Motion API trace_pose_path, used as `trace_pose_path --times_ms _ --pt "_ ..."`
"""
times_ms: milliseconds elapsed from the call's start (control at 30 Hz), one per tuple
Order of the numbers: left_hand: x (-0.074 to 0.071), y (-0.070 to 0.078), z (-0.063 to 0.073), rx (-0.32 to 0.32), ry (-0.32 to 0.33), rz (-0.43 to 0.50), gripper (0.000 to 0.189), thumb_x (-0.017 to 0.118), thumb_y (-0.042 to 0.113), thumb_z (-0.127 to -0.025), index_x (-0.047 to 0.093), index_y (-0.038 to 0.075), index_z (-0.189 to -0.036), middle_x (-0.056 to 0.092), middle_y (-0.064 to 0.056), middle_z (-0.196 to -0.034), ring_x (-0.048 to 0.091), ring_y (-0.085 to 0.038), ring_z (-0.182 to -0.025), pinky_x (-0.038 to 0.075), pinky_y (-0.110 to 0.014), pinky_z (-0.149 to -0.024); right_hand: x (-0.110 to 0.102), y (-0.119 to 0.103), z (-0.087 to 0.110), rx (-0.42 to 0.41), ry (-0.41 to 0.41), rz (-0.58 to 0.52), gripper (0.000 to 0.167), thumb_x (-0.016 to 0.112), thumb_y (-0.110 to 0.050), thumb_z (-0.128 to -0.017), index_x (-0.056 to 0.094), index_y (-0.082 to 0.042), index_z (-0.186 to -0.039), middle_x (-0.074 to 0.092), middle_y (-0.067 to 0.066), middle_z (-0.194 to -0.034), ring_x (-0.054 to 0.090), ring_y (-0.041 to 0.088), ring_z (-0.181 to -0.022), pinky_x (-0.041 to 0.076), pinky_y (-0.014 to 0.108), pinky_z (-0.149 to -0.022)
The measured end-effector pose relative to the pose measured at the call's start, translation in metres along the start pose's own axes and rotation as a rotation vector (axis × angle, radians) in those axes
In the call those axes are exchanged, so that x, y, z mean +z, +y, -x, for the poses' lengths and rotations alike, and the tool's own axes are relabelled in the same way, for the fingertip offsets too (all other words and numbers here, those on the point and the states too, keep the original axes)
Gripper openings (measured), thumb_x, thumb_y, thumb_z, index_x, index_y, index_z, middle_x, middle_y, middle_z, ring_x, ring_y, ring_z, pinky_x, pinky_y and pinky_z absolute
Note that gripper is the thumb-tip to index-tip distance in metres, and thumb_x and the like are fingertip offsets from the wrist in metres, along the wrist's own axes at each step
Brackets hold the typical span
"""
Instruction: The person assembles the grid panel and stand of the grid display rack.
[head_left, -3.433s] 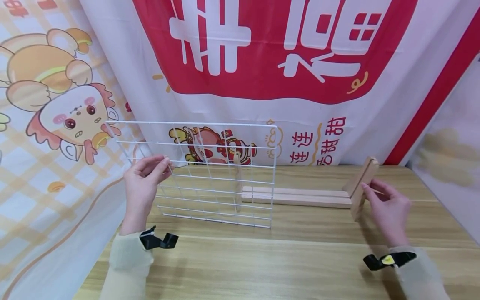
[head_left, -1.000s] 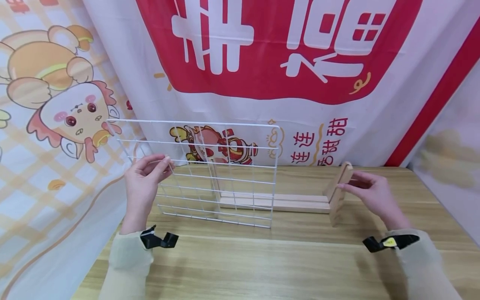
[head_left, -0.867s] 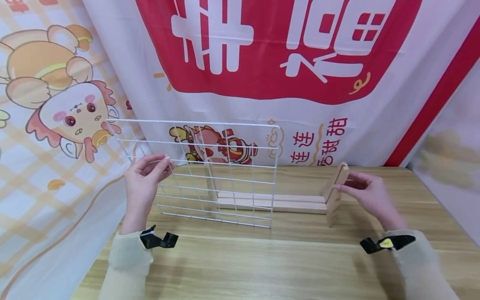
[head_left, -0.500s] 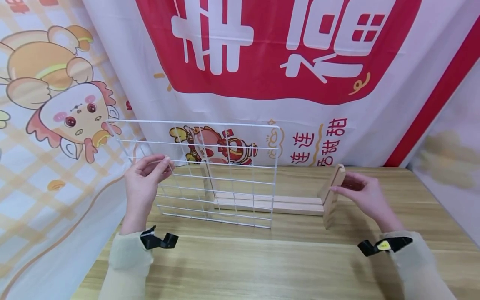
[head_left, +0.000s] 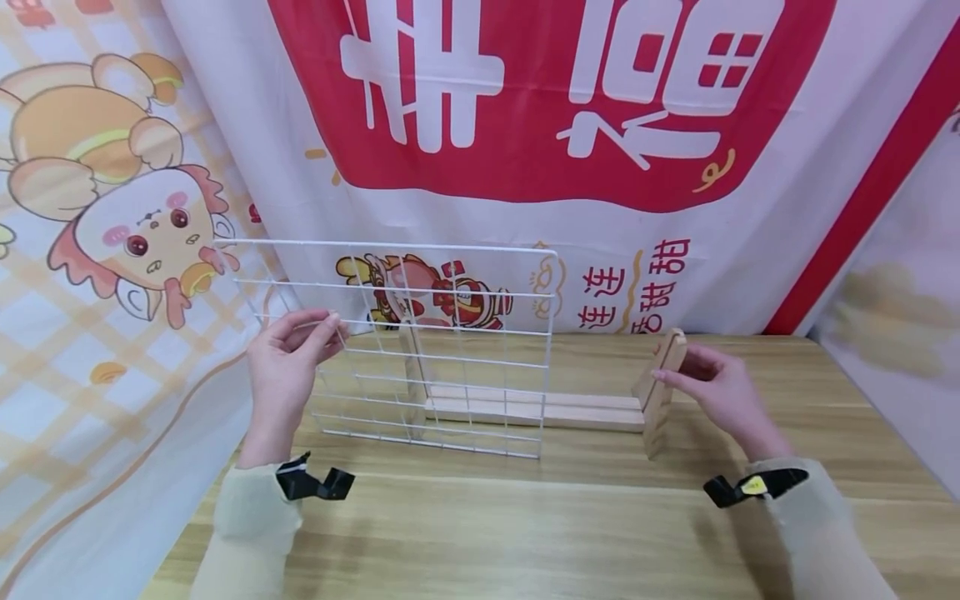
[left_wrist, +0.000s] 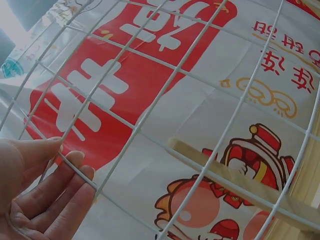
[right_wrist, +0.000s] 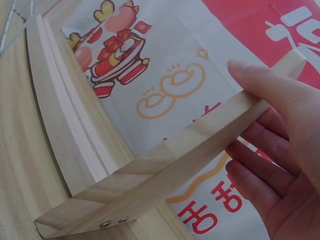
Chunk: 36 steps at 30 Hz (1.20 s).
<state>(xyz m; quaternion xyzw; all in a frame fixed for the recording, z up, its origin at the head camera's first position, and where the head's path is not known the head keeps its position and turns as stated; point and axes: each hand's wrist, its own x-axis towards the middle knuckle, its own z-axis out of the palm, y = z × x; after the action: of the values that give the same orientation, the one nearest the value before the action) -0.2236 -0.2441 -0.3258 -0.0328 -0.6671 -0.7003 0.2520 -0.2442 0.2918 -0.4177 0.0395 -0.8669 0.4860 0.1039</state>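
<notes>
A white wire grid panel (head_left: 442, 360) stands upright and tilted over the table, its wires pinched near the left side between the thumb and fingers of my left hand (head_left: 288, 358). Behind it, partly seen through the wires, is a wooden stand (head_left: 592, 412) with a grooved base bar and an upright at each end. My right hand (head_left: 716, 387) grips the right upright (right_wrist: 165, 160), thumb on the near edge and fingers behind. Two screw heads (right_wrist: 114, 223) show low on that upright in the right wrist view. The stand's left upright (left_wrist: 235, 177) shows past the wires in the left wrist view.
The wood-grain table (head_left: 480, 533) runs up to a white and red printed cloth (head_left: 525, 167) hanging at the back. Another printed cloth (head_left: 112, 275) borders the left side, and a pale panel (head_left: 892, 333) borders the right.
My right hand has drawn the wooden stand to the left and slightly nearer, so more of it lies behind the wire grid panel. My left hand and the panel have barely moved.
</notes>
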Motion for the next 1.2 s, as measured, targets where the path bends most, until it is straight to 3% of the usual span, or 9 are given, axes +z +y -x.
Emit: trace_pose_path --times_ms 367,533,733,900,1200 --pt "0.013 0.005 -0.002 0.001 0.011 0.004 0.026 0.08 0.011 -0.09 0.072 -0.009 -0.104 0.076 -0.01 -0.087 0.074 -0.018 -0.078 0.062 -0.031 -0.071 0.006 0.0 0.004 -0.023 0.028 -0.054 0.054 0.08 -0.034 -0.091 0.066 -0.001 -0.13 0.071 0.015 -0.115 0.066 0.005 -0.092 0.055 0.017 -0.075" --pt "0.018 0.012 0.0 0.035 0.01 0.003 0.024 0.081 0.011 -0.089 0.073 -0.009 -0.102 0.076 -0.011 -0.085 0.074 -0.019 -0.076 0.062 -0.03 -0.069 0.009 0.001 0.007 0.018 0.04 -0.049 0.059 0.079 -0.04 -0.091 0.064 -0.002 -0.134 0.069 0.016 -0.12 0.064 0.007 -0.095 0.055 0.016 -0.076" --pt "0.026 0.022 -0.001 0.029 0.004 -0.032 0.025 0.081 0.014 -0.089 0.074 -0.007 -0.101 0.076 -0.009 -0.086 0.074 -0.017 -0.074 0.062 -0.029 -0.068 0.01 0.003 0.009 0.033 0.036 -0.042 0.062 0.078 -0.042 -0.091 0.063 -0.002 -0.136 0.067 0.019 -0.124 0.064 0.006 -0.097 0.054 0.015 -0.077" --pt "0.038 0.03 -0.007 0.044 -0.009 -0.027 0.023 0.082 0.013 -0.088 0.075 -0.006 -0.1 0.076 -0.009 -0.085 0.074 -0.019 -0.073 0.062 -0.03 -0.067 0.01 0.002 0.009 0.043 0.031 -0.049 0.063 0.076 -0.043 -0.092 0.061 -0.002 -0.138 0.065 0.021 -0.129 0.062 0.004 -0.099 0.054 0.014 -0.079" --pt "0.061 0.047 -0.018 0.068 -0.058 -0.121 0.026 0.083 0.019 -0.089 0.076 -0.003 -0.101 0.076 -0.01 -0.087 0.073 -0.016 -0.069 0.062 -0.028 -0.066 0.008 0.0 0.007 0.046 0.027 -0.04 0.063 0.076 -0.044 -0.092 0.061 -0.001 -0.136 0.065 0.021 -0.127 0.062 0.008 -0.1 0.054 0.017 -0.079"
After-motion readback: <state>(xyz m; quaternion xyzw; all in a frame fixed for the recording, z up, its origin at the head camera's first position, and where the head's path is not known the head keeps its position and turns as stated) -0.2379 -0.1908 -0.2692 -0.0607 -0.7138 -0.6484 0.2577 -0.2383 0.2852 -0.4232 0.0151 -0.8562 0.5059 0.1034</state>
